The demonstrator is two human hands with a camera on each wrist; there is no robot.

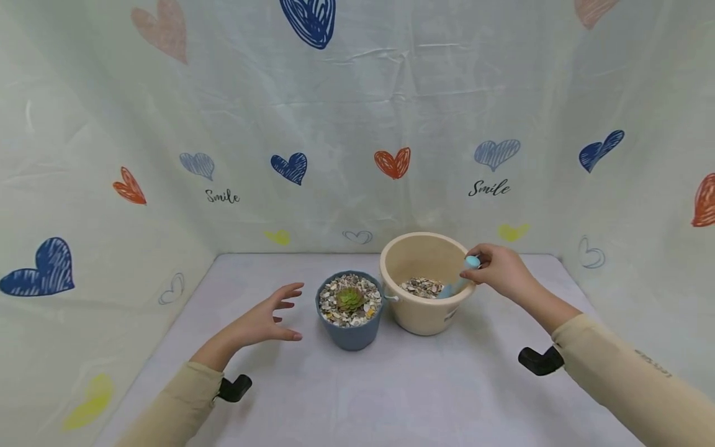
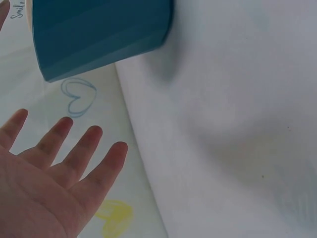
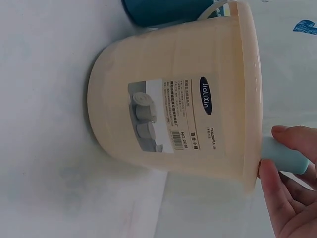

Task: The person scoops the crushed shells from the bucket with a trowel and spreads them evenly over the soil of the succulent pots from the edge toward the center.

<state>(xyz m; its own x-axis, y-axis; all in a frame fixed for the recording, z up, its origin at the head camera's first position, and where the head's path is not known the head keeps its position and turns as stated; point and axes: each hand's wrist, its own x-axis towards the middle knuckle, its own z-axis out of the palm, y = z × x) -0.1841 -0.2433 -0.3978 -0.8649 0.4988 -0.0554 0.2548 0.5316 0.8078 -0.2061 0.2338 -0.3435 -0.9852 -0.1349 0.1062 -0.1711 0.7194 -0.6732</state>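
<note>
At the bucket's right rim, my right hand (image 1: 499,268) pinches the light blue handle (image 3: 285,154) of a small scoop (image 1: 459,285), whose lower end dips inside. The cream plastic bucket (image 1: 421,316) has a layer of mixed pebbles (image 1: 422,287) at its bottom. Just left of it stands a blue-grey flower pot (image 1: 352,337), filled with pale pebbles around a green succulent (image 1: 350,299). My left hand (image 1: 262,320) hovers left of the pot, fingers spread and holding nothing. In the left wrist view, those fingers point toward the blue pot (image 2: 101,34), apart from it.
A pale cloth covers the table (image 1: 357,397). Behind it hangs a white curtain (image 1: 346,112) printed with hearts. The bucket's white carrying handle (image 1: 393,298) lies close to the pot's rim. Black wrist mounts stick out from both sleeves.
</note>
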